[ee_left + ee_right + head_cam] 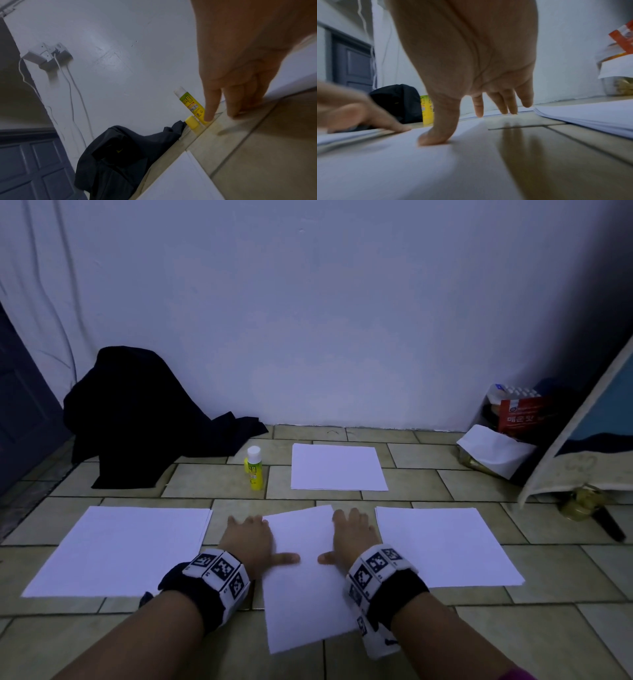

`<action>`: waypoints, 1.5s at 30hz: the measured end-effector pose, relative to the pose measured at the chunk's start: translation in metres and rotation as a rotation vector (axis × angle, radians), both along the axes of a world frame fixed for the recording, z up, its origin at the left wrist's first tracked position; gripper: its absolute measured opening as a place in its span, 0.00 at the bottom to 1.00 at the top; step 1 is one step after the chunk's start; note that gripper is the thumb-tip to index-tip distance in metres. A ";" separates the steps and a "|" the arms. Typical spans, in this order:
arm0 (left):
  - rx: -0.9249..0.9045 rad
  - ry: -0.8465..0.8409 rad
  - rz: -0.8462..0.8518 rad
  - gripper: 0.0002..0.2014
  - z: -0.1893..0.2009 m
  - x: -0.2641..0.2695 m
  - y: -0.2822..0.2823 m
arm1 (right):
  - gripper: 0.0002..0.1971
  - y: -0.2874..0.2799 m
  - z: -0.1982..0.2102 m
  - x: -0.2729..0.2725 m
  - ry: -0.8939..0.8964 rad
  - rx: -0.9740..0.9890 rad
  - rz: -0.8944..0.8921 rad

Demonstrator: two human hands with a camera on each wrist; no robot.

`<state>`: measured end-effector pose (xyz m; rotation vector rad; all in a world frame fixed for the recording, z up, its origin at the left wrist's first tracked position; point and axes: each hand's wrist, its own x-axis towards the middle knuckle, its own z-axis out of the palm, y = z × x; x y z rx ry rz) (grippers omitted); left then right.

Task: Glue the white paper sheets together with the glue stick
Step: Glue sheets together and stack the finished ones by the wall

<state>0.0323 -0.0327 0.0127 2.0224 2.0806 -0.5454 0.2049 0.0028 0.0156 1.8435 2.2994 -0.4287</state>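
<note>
My forearms fill the bottom of the head view, one tagged wristband on each. Left hand [247, 539] and right hand [352, 534] lie flat at frame centre, one on each side of the centre sheet [301, 580]. Fingers are straight and spread, mostly on the tile floor [479, 642], thumbs turned in and pressing on the paper. Nothing is gripped by either hand. Right wrist view confirms it: thumb tip down on the sheet, four fingers stretched out toward the tile beyond it.

Paper count, head view: 4 white patches.
- centre sheet, slightly skewed, running from mid-frame toward the bottom edge
- left stack [120, 549], lower left, several edges showing at its right side
- right stack [445, 546], lower right; layered edges visible in the right wrist view
- far sheet [337, 467], just above centre; can't tell if it's one or more

Glue stick [254, 469]: 1, upright on the floor, yellow-green body, white top, just left of the far sheet and above my left hand. Not touched. Left wrist view shows a separate yellow cap [193, 123] standing just beside its base.

Other: 1 dark cloth heap [144, 412] against the wall, left of centre; 1 bag with a red packet [513, 416] at the right edge.
</note>
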 end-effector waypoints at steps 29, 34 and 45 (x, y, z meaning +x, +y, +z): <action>-0.175 -0.153 -0.022 0.67 -0.014 -0.017 -0.018 | 0.44 0.008 -0.015 -0.057 -0.033 -0.241 0.429; -0.158 -0.172 -0.017 0.67 -0.014 -0.016 -0.020 | 0.55 0.031 -0.015 -0.002 -0.053 -0.225 0.281; -0.180 -0.089 -0.052 0.54 0.009 -0.019 -0.014 | 0.66 0.039 -0.001 0.020 -0.153 -0.132 0.068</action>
